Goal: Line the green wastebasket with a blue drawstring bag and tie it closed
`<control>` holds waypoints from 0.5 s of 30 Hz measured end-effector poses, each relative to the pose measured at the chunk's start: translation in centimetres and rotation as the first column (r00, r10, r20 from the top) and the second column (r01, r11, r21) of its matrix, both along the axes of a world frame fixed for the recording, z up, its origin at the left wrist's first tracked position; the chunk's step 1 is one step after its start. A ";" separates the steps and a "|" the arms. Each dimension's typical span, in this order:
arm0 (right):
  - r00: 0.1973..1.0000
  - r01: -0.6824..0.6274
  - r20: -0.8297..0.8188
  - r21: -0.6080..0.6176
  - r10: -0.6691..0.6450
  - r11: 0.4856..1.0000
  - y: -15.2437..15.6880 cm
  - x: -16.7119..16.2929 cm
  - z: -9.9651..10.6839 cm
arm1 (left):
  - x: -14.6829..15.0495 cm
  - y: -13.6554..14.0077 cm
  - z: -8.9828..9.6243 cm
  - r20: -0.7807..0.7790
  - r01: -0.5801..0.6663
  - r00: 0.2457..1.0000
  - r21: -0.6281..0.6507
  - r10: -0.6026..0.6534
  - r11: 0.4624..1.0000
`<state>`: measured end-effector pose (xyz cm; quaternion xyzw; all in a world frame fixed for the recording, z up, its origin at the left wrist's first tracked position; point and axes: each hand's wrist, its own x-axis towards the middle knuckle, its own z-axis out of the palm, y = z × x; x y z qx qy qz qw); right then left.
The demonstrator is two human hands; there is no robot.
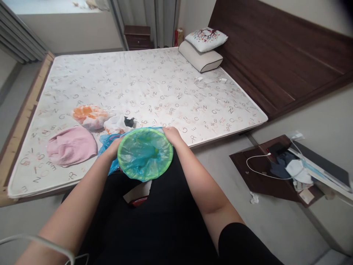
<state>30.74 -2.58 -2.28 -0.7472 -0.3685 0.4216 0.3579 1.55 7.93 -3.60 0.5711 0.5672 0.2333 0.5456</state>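
Note:
A green-rimmed round bin (168, 162) sits close against my body, its opening facing up. Inside it lies a translucent blue plastic bag (146, 152), whose upper edge stretches across the far side of the rim. My left hand (113, 148) is closed on the bag at the left of the rim. At the far right of the rim, my right hand (171, 135) pinches the bag's edge. More blue plastic (104, 143) bunches beyond my left hand, beside the mattress edge. The fingertips of both hands are partly hidden.
On the mattress (154, 84) are a pink cloth (72, 146), an orange-and-white plastic bag (89, 116), a white bag (114, 124) and two pillows (201, 57). A dark nightstand (256, 173) with cables and cloths stands right. Crumpled tissue (254, 198) lies on the floor.

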 end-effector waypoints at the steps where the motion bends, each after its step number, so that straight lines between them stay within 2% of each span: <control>1: 0.999 -0.012 -0.037 -0.031 0.011 0.999 0.1 0.1 -0.8 | 0.0 -0.3 -0.4 0.006 -0.017 1.000 -0.051 0.017 0.999; 4: 0.997 -0.024 -0.082 -0.096 0.016 0.995 -0.4 0.6 -3.1 | -0.6 -1.3 -1.6 0.066 -0.084 0.992 -0.240 0.103 0.967; 8: 0.988 0.083 -0.118 -0.107 -0.096 0.991 -2.0 1.1 -4.9 | -2.6 -2.5 -2.9 0.165 -0.097 0.969 -0.421 0.182 0.902; 10: 0.976 0.142 -0.157 -0.069 -0.151 0.987 -2.7 1.0 -5.1 | -3.7 -2.6 -2.9 0.102 -0.086 0.984 -0.447 0.146 0.891; 11: 0.969 0.162 -0.183 -0.044 -0.167 0.986 -2.9 0.8 -5.0 | -4.1 -2.5 -2.6 0.022 -0.117 0.990 -0.426 0.139 0.897; 12: 0.961 0.175 -0.213 -0.019 -0.175 0.984 -3.2 0.5 -4.9 | -4.2 -2.3 -2.0 -0.075 -0.173 0.985 -0.348 0.157 0.922; 13: 0.955 0.181 -0.242 0.008 -0.174 0.983 -3.4 0.1 -4.7 | -4.0 -2.0 -1.2 -0.167 -0.237 0.964 -0.193 0.206 0.952; 14: 0.950 0.180 -0.267 0.037 -0.164 0.983 -3.6 -0.4 -4.5 | -3.4 -1.7 -0.2 -0.230 -0.280 0.932 0.030 0.279 0.960; 15: 0.947 0.172 -0.287 0.070 -0.145 0.983 -3.8 -0.9 -4.3 | -2.4 -1.4 0.9 -0.245 -0.275 0.904 0.293 0.350 0.916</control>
